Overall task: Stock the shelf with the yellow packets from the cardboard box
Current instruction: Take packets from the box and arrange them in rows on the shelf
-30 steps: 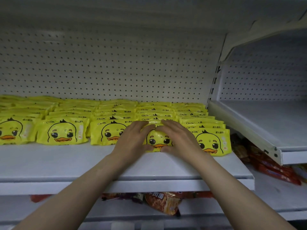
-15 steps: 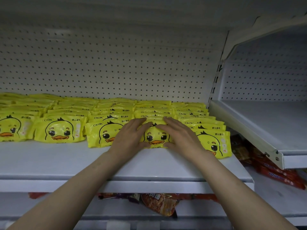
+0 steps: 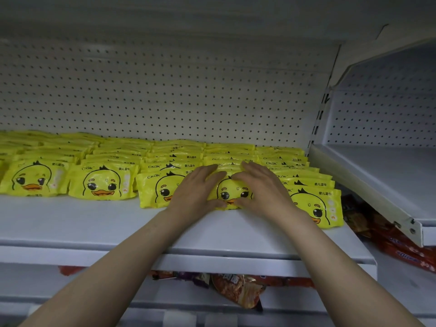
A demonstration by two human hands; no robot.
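Several rows of yellow packets with a duck face lie overlapping on the white shelf (image 3: 94,223), from the pegboard back wall toward the front. My left hand (image 3: 195,192) and my right hand (image 3: 262,187) both rest on the front packet (image 3: 232,193) of one row, thumbs at its near edge, fingers spread over its top and the packets behind. Neighbouring front packets lie to its left (image 3: 155,190) and right (image 3: 318,206). The cardboard box is out of view.
A second white shelf (image 3: 387,180) stands to the right, tilted, with nothing on it. Below are red and orange snack bags (image 3: 238,289) and red packets (image 3: 401,246). A pegboard wall (image 3: 165,90) closes the back.
The front packet under both hands has slid a little further back into its row. The camera has shifted slightly; the hands keep the same hold.
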